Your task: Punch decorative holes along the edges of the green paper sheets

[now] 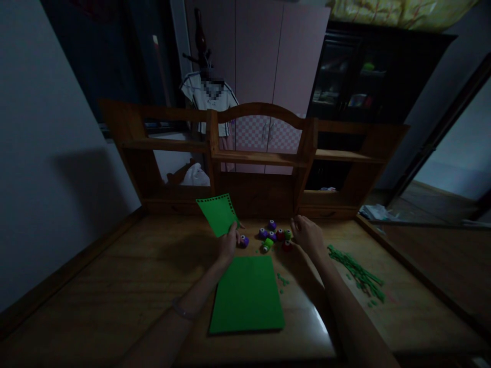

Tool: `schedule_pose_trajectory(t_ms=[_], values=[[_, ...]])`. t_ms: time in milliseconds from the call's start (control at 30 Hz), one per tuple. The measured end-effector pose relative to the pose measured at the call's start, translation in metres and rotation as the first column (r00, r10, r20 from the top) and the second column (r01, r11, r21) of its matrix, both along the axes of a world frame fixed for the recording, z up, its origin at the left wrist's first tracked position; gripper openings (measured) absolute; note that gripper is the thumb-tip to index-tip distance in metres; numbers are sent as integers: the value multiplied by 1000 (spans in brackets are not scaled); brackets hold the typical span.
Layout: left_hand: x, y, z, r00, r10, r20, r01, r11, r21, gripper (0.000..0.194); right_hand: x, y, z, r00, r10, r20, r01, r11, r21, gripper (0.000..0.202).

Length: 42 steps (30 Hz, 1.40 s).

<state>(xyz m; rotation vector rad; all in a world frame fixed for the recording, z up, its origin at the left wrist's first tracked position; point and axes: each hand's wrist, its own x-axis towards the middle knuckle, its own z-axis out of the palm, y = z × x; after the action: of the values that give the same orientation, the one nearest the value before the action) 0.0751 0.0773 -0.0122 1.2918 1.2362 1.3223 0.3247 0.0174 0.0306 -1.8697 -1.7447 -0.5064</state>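
Note:
My left hand (229, 241) grips a green paper sheet (218, 215) by its lower right corner, raised above the table. Small holes run along the sheet's top and right edges. Right of centre, my right hand (305, 232) has its fingers curled beside a lime green punch (287, 234); whether it holds anything is hidden. Several small purple, red and green punches lie between my hands, among them a purple punch (244, 240) near my left fingers and a red punch (287, 246). A stack of green paper (247, 296) lies in front of me.
Green paper strips (356, 272) lie in a heap at the right of the wooden table (153, 286). Small green paper bits (283, 280) lie beside the stack. A wooden shelf unit (261, 159) stands along the table's back edge.

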Motion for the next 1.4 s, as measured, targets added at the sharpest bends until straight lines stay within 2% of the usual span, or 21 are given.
schedule_pose_trajectory(t_ms=[133,300,467,567,700,833,933,1133,1267,1400], values=[[1,-2,0,992,45,-119,-47,999,-14,56,0,0,3,999,-25,39,26,1000,-9,27],[1,-11,11,977,14,-215,-33,996,-84,63,10,-1,3,995,-92,49,92,996,13,26],[3,-15,18,991,3,-133,-8,999,-37,57,15,-1,2,989,-137,47,136,991,15,25],[4,-15,17,996,-27,-89,23,999,-48,55,13,-1,1,996,-83,39,83,996,-20,21],[4,-16,17,994,-31,-101,21,995,-102,58,12,-1,-2,995,96,0,-95,984,-154,14],[5,-19,21,995,-57,-82,51,995,-81,59,13,-1,-6,974,210,-81,-224,935,-274,29],[7,-22,24,995,-47,-88,36,993,-116,61,14,0,-9,972,207,-107,-231,919,-319,30],[8,-23,26,996,-54,-67,46,992,-121,61,17,2,-13,975,196,-109,-221,923,-315,27],[6,-20,20,996,-64,-70,59,996,-74,59,18,5,-18,976,187,-115,-214,928,-306,23],[6,-14,9,986,-57,-154,37,991,-128,66,21,9,-22,983,161,-91,-181,932,-313,20]])
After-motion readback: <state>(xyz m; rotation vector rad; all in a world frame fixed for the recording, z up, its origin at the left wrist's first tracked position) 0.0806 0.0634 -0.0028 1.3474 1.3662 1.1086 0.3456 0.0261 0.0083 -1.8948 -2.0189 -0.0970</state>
